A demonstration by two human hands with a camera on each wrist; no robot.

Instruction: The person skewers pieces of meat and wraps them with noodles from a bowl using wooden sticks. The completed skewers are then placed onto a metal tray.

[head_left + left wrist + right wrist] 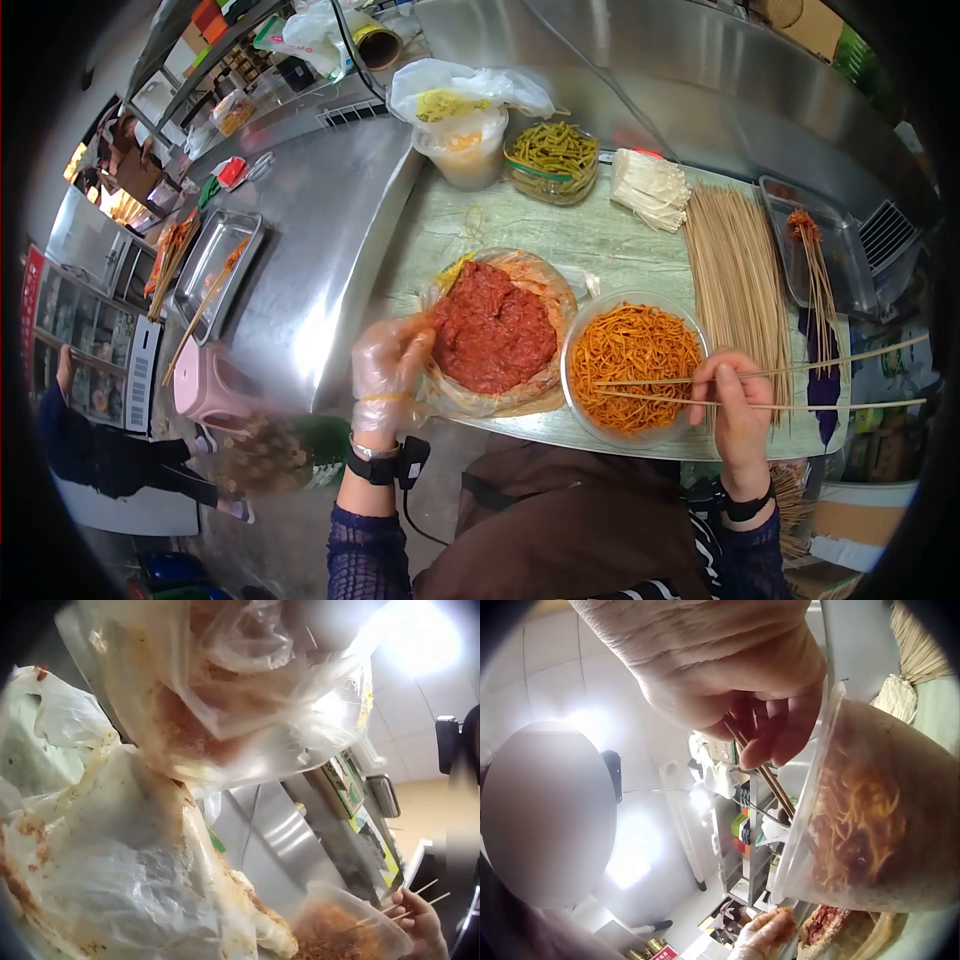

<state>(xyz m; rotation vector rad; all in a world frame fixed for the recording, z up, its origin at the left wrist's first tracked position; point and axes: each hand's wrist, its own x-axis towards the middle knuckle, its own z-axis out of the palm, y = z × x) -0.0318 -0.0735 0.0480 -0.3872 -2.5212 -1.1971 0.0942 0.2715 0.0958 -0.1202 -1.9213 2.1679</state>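
My bare right hand [740, 415] pinches two long thin sticks [840, 407], spread slightly apart, their far ends on orange shredded food [635, 365] in a clear round bowl [572, 375]. The right wrist view has the fingers [761, 746] bent round the sticks [776, 791] beside the bowl wall [922, 825]. In a clear plastic glove, my left hand [388, 372] is at the left edge of a plastic-lined container of red minced meat [495, 330]. Its fingers bend loosely with nothing visible between them; orange residue marks the fingertips [784, 924] in the right wrist view.
Many bare skewers [735, 280] lie right of the bowls, below white enoki mushrooms [648, 190]. Behind stand green beans [555, 165] and a bagged tub [462, 150]. Metal trays [222, 275] with filled skewers flank the board. Another person's leg [155, 450] shows at far left.
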